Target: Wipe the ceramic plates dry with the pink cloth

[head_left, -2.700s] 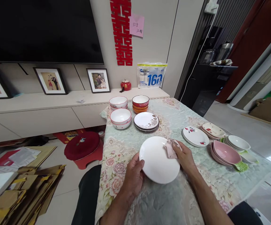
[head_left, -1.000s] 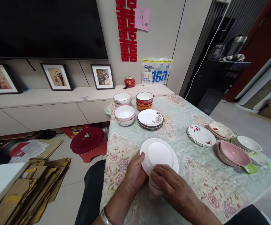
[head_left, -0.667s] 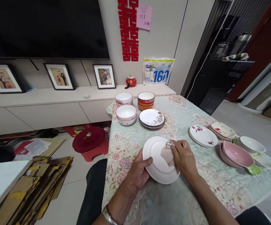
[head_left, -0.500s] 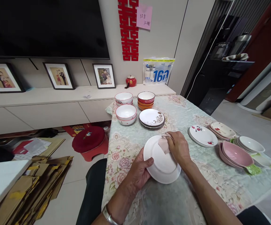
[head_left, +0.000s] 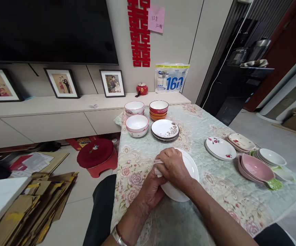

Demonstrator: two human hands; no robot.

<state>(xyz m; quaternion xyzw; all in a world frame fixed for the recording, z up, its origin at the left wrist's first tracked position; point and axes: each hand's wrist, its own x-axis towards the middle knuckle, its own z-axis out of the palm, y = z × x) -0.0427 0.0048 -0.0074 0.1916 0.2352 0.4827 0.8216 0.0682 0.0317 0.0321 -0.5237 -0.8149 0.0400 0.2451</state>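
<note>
A plain white plate (head_left: 190, 168) is tilted above the table, its left part covered by my hands. My left hand (head_left: 151, 188) grips the plate's lower left edge, with a bracelet on the wrist. Across the plate reaches my right hand (head_left: 174, 167), closed on a pale pink cloth (head_left: 159, 167) that wraps the plate's left rim beside my left fingers. Most of the cloth is hidden under the right hand. Just behind the plate stands a stack of dark-rimmed plates with a brown flower pattern (head_left: 164, 129).
Stacked white bowls (head_left: 137, 123) and red and orange bowls (head_left: 159, 107) stand at the back of the flowered tablecloth (head_left: 135, 164). On the right are cherry-patterned plates (head_left: 220, 148), pink leaf-shaped bowls (head_left: 258, 167) and small white bowls (head_left: 272, 156). A red stool (head_left: 96, 155) stands left of the table.
My right hand has swept the cloth from the plate's upper right side to its left rim, close to my left hand. The left hand stays on the plate's edge.
</note>
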